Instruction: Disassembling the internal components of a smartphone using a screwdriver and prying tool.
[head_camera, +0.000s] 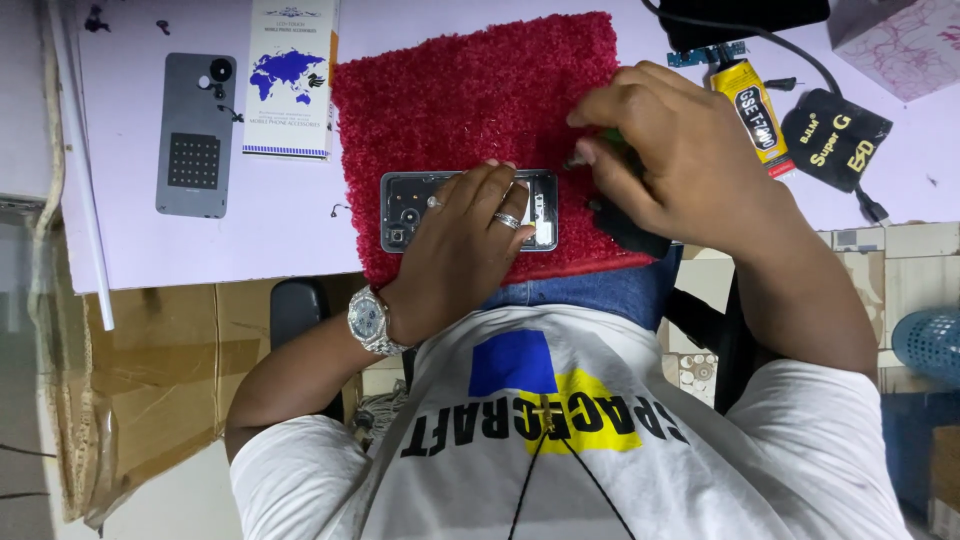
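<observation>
An opened phone (402, 210) with its back off and its insides showing lies on a red fuzzy mat (470, 90). My left hand (465, 240), with a ring and a metal wristwatch, lies flat over the phone's right half and holds it down. My right hand (665, 150) is closed around a small tool with a green handle (612, 140). The tool's tip is just above the phone's right end. A black object (625, 232) lies on the mat under my right hand; what it is cannot be told.
On the pale table lie a grey phone back cover (195, 135), a white card with a blue world map (290, 80), a yellow glue tube (750, 105), a black pouch (835, 140), a small blue circuit board (705, 55) and a black cable (800, 50). A blue basket (930, 340) stands at the right.
</observation>
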